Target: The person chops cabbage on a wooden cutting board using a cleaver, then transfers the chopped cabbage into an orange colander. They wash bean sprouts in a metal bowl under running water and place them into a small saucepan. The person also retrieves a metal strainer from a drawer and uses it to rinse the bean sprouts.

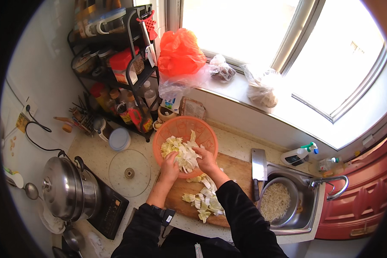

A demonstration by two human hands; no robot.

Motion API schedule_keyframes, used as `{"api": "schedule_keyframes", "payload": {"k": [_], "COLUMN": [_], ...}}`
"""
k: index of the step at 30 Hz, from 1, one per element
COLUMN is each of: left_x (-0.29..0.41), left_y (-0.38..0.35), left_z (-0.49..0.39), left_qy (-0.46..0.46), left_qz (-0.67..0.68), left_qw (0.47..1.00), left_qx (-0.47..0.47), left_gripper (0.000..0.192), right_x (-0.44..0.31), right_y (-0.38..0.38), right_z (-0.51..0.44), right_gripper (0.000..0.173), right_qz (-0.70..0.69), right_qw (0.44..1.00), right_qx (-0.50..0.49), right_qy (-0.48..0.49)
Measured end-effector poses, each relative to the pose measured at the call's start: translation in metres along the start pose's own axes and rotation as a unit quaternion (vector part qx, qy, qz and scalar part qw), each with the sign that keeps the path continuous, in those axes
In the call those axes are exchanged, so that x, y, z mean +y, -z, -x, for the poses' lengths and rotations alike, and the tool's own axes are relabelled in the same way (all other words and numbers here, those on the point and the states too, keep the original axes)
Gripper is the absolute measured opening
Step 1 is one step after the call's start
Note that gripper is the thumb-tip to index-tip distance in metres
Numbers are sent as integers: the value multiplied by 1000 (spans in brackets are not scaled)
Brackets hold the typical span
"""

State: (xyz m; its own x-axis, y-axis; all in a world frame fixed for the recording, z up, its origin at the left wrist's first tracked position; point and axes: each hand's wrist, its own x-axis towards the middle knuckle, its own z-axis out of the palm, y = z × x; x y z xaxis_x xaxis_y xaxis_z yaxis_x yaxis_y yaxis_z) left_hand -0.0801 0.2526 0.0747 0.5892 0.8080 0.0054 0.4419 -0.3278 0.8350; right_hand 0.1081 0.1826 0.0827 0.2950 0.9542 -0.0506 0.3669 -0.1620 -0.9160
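Observation:
An orange plastic basin (186,122) holds chopped napa cabbage (183,154). Both of my hands are over it: my left hand (170,167) at the near left of the cabbage, my right hand (207,159) at its right side, fingers spread against pale pieces. Whether either hand grips any of them is hard to tell. Beneath the basin's near edge lies a wooden cutting board (237,167) with more cut cabbage (206,196) on it, partly behind my right forearm. A cleaver (259,164) rests at the board's right end, its dark handle towards me.
Right of the cleaver, a metal bowl of pale shreds (275,201) sits in the sink (306,222). At left are a glass lid (129,190), a steamer pot (63,190) and an induction cooker (111,206). Behind stand a black spice rack (142,77) and a red plastic bag (180,53).

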Motion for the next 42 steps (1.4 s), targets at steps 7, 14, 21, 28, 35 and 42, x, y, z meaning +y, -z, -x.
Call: {"api": "schedule_keyframes", "payload": {"k": [7,14,21,28,35,42], "left_x": [-2,-44,-18,-1,-27,-24], "left_y": [-17,-18,5,43,45,49], "left_z": [27,18,13,19,34,40], "left_qy": [-58,313,325,282,288,298], "left_qz": [-151,332,446,469,475,462], "left_qw": [913,882,826,825,809,812], "left_qx": [374,119,118,142,194,194], "left_gripper": [56,41,15,21,21,21], "right_x": [4,47,107,82,76,70], "right_y": [16,118,132,152,113,126], "right_z": [15,143,222,208,177,189], "right_gripper": [54,59,70,59,49,45], "right_qz": [-214,372,345,270,252,279], "right_qw": [965,886,879,859,947,958], "right_qx": [147,241,207,272,152,-48], "right_qy": [31,-135,-256,-341,-131,-40]}}
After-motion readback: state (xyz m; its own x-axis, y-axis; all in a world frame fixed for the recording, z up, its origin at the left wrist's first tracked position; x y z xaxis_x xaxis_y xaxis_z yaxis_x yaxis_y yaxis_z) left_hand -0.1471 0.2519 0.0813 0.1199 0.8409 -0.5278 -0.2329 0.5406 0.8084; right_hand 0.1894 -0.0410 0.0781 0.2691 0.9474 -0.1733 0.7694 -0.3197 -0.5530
